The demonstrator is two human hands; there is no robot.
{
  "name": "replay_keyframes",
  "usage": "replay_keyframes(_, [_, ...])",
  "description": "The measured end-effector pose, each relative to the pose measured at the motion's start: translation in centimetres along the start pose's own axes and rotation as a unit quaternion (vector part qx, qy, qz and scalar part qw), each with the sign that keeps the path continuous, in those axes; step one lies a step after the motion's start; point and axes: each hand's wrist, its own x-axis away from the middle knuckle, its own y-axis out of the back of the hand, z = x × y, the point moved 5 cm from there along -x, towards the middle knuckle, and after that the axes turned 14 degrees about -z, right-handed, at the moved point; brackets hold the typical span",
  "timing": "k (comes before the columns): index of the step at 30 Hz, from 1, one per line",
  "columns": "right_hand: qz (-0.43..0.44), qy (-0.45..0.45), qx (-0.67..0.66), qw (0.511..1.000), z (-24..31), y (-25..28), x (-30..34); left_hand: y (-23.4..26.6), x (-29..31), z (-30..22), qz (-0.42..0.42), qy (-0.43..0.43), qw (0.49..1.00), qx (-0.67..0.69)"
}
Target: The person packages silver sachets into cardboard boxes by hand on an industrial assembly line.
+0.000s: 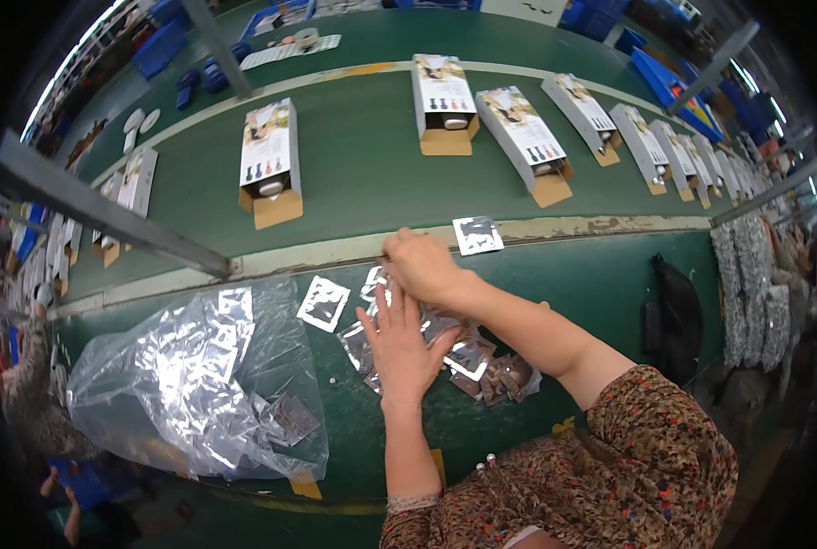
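My left hand (403,352) lies flat with its fingers spread over a pile of small silver foil packets (470,359) on the green table. Just beyond its fingertips is my right hand (422,267), with its fingers curled together and pointing down. Whatever those fingers pinch is hidden, though foil shows right beside them. One flat silver packet (323,304) rests to the left of my hands. Another packet (477,235) sits at the table's far edge, to the right of my right hand. Small brownish packets (509,379) are heaped at the pile's right side.
A clear plastic bag (124,375) full of silver packets covers the table's left. Past a pale rail (317,254), white boxes (269,146) with open brown flaps stand along a green conveyor belt (362,165). A black item (678,306) lies at right, near wrapped silvery bundles (747,284).
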Motion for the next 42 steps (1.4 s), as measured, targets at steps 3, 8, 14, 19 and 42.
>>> replay_keyframes(3, [0.043,0.029,-0.006,0.999,-4.6,8.2,2.5,-2.7,0.9,-10.0,0.001,-0.017,1.0,-0.025])
replay_keyframes(8, [0.074,0.012,-0.018,0.997,-16.6,19.2,6.8,-7.7,1.8,-27.2,-0.01,-0.048,0.998,-0.031])
replay_keyframes(14, [-0.143,-0.299,-0.277,0.902,-39.8,40.9,16.7,-13.7,3.7,-39.3,-0.036,-0.041,0.997,-0.049])
replay_keyframes(19, [-0.279,-0.447,-0.087,0.845,-67.5,52.4,23.6,-20.6,2.2,-47.1,-0.063,-0.015,0.995,-0.071])
replay_keyframes(42, [-0.166,-0.237,-0.292,0.912,-58.5,43.2,10.3,-25.5,-3.6,-50.5,-0.052,0.011,0.995,-0.086])
